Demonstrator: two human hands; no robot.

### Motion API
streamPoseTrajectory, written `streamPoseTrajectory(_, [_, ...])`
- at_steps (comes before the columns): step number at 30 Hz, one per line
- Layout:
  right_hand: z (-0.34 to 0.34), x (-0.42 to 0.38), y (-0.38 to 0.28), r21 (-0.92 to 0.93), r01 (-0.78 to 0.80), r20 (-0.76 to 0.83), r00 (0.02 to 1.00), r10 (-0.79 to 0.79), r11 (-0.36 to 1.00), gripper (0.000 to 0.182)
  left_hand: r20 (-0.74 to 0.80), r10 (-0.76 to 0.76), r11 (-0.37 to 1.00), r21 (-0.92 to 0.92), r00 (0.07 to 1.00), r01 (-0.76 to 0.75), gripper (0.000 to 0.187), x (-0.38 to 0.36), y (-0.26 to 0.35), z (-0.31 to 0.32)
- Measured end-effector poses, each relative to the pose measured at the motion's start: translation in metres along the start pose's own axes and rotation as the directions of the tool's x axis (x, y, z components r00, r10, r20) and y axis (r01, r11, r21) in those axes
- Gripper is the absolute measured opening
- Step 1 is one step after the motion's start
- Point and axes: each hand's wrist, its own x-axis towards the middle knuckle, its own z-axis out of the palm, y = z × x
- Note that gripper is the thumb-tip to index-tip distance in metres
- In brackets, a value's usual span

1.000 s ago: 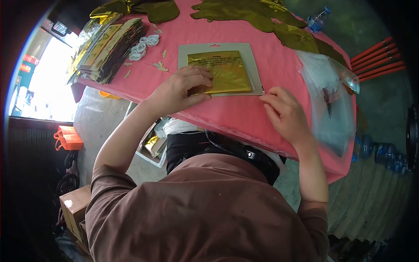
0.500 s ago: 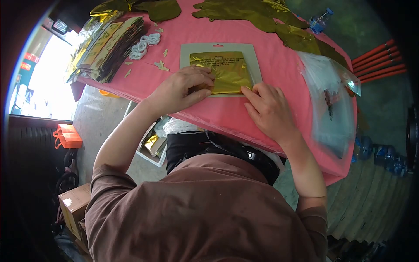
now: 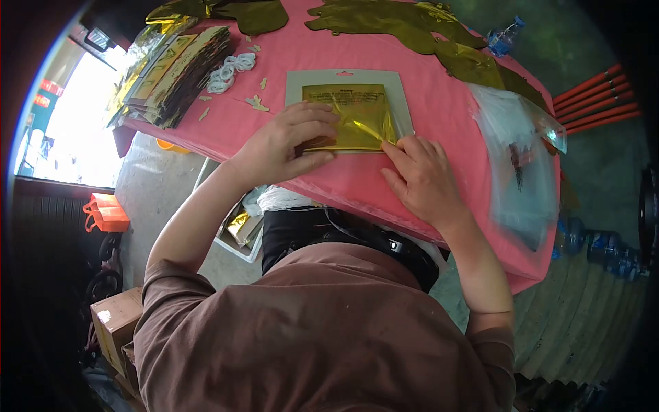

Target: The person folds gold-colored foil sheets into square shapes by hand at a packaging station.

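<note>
One folded gold foil packet (image 3: 353,113), its black heading apparently "Warning" above illegible lines, lies on one grey rectangular card (image 3: 316,77) on the pink-covered table (image 3: 446,89). Left hand (image 3: 292,141), half open, rests on its left side; right hand (image 3: 424,180), half open, touches its lower-right corner.

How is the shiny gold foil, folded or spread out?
Folded, it seems: the gold foil lies as a straight-edged packet, smaller than the card beneath it.
</note>
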Motion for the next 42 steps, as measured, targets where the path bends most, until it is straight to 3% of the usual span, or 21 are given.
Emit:
streamPoseTrajectory(2, [0.000,0.000,0.000,-0.004,-0.005,-0.006,1.000,0.005,1.000,0.032,-0.002,0.047,0.993,0.107,0.999,-0.046,0.038,-0.006,0.009,-0.005])
streamPoseTrajectory(6, [0.000,-0.001,0.003,0.056,-0.021,-0.029,0.999,0.022,0.998,0.028,0.053,-0.008,0.993,0.116,0.999,0.002,0.044,-0.020,0.021,-0.014])
streamPoseTrajectory(9, [-0.001,-0.004,0.012,0.215,-0.036,-0.074,0.996,0.053,0.976,0.023,0.136,-0.061,0.982,0.185,0.989,0.035,0.043,-0.026,0.023,-0.018])
streamPoseTrajectory(12, [-0.007,-0.008,0.021,0.324,-0.111,-0.101,0.983,0.151,0.939,0.020,0.067,0.012,0.976,0.217,0.998,-0.027,0.033,-0.028,0.020,-0.014])
streamPoseTrajectory(14, [-0.020,-0.010,0.023,0.484,-0.254,0.071,0.965,0.252,0.838,0.029,0.036,0.031,0.991,0.127,0.999,-0.035,0.023,-0.030,0.021,-0.010])
streamPoseTrajectory(17, [-0.035,-0.012,0.018,0.502,-0.331,0.215,0.942,0.256,0.799,0.035,-0.050,0.036,0.996,0.083,0.998,-0.031,0.013,-0.033,0.016,-0.001])
streamPoseTrajectory(21, [-0.027,-0.016,0.024,0.448,-0.225,0.185,0.970,0.157,0.865,0.040,-0.130,-0.011,1.000,0.014,0.991,0.013,0.010,-0.030,0.018,0.004])
streamPoseTrajectory(23, [-0.021,-0.014,0.026,0.468,-0.275,0.143,0.961,0.235,0.840,0.031,-0.214,-0.033,0.995,0.088,0.976,0.052,0.009,-0.027,0.020,0.004])
streamPoseTrajectory(27, [-0.006,-0.005,0.038,0.503,-0.215,0.093,0.976,0.195,0.837,0.017,-0.219,-0.049,0.992,0.102,0.975,0.073,0.009,-0.027,0.016,0.008])
streamPoseTrajectory(29, [-0.007,0.003,0.037,0.563,-0.329,0.135,0.942,0.308,0.758,0.007,-0.244,-0.134,0.984,0.084,0.960,0.158,0.007,-0.027,0.017,0.010])
streamPoseTrajectory(32, [-0.007,0.013,0.039,0.508,-0.467,0.204,0.882,0.425,0.724,0.009,-0.275,-0.193,0.967,0.110,0.942,0.230,0.007,-0.024,0.018,0.013])
streamPoseTrajectory(39, [-0.003,0.026,0.047,0.499,-0.551,0.287,0.833,0.473,0.669,0.013,-0.312,-0.223,0.935,0.198,0.924,0.293,0.010,-0.015,0.019,0.016])
streamPoseTrajectory(41, [-0.008,0.031,0.048,0.485,-0.717,0.483,0.697,0.529,0.501,0.013,-0.323,-0.271,0.901,0.247,0.907,0.357,0.012,-0.013,0.021,0.016])
streamPoseTrajectory(42, [-0.007,0.032,0.049,0.485,-0.717,0.484,0.697,0.529,0.501,0.013,-0.323,-0.271,0.901,0.247,0.907,0.358,0.012,-0.013,0.022,0.015])
